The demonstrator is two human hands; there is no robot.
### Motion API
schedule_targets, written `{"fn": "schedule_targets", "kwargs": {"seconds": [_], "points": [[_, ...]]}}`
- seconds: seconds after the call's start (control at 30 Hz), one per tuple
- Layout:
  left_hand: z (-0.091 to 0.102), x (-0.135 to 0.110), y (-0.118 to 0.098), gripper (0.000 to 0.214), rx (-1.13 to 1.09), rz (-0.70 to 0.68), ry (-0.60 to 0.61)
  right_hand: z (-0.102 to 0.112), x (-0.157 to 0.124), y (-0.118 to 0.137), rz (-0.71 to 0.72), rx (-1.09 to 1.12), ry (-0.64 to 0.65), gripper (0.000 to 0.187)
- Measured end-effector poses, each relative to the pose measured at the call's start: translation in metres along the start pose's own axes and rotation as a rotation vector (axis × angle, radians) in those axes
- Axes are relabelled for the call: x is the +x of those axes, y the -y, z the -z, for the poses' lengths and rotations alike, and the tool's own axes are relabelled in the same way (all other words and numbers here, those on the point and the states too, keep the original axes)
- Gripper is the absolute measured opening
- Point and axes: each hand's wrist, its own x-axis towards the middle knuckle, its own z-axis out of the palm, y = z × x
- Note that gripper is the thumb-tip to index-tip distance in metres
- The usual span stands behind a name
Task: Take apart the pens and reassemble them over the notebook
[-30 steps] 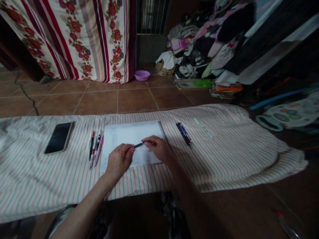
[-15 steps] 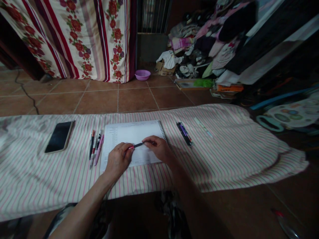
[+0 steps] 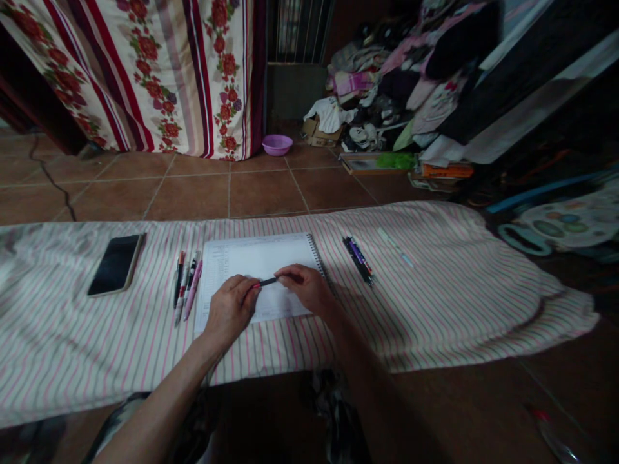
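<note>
A dark pen [image 3: 267, 281] was pinched at opposite ends by the left hand [image 3: 231, 311] and right hand [image 3: 309, 289], both curled, knuckles up, above the spiral notebook [image 3: 251, 261] on the striped cloth [image 3: 435, 290].

A: Striped sheet [image 3: 435, 290]: woven cloth, matt, creased toward its right end. Notebook page [image 3: 256, 258]: matt white paper. The spiral binding [image 3: 316, 252] along its right edge looks like thin wire.

B: Phone [image 3: 115, 264] near the sheet's left end: glossy black glass face. Pen [image 3: 267, 281]: smooth dark plastic with a slight shine.

A: Floor tiles [image 3: 261, 190]: brown ceramic, dull sheen, one cracked. Bowl [image 3: 276, 145]: smooth purple plastic. Floral curtain [image 3: 145, 77]: printed cloth, matt.
</note>
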Motion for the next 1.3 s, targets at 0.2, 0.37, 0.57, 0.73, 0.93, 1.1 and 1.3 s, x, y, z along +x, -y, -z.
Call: {"fn": "schedule_targets", "kwargs": {"seconds": [0.2, 0.37, 0.57, 0.73, 0.93, 1.1, 1.3], "points": [[0.000, 0.001, 0.002, 0.021, 0.019, -0.064, -0.025, 0.002, -0.001, 0.005, -0.006, -0.042, 0.018, 0.013], [0.002, 0.000, 0.003, 0.021, 0.028, -0.096, -0.030, 0.002, -0.002, 0.005, 0.008, -0.081, 0.036, 0.014], [0.003, 0.000, 0.001, 0.021, 0.045, -0.128, -0.064, 0.002, -0.002, 0.010, 0.001, -0.124, 0.055, 0.014], [0.002, -0.002, -0.001, 0.021, 0.062, -0.103, -0.065, 0.001, -0.002, 0.011, -0.001, -0.218, 0.066, 0.014], [-0.001, -0.004, -0.001, 0.020, 0.092, -0.079, -0.068, -0.004, -0.005, 0.009, 0.046, -0.392, 0.029, 0.023], [-0.001, -0.004, -0.002, 0.021, 0.088, -0.090, -0.073, -0.008, -0.005, 0.013, -0.006, -0.446, 0.026, 0.036], [0.000, -0.002, -0.002, 0.020, 0.030, -0.036, -0.068, -0.008, -0.003, 0.020, -0.125, -0.264, 0.003, 0.041]]}}
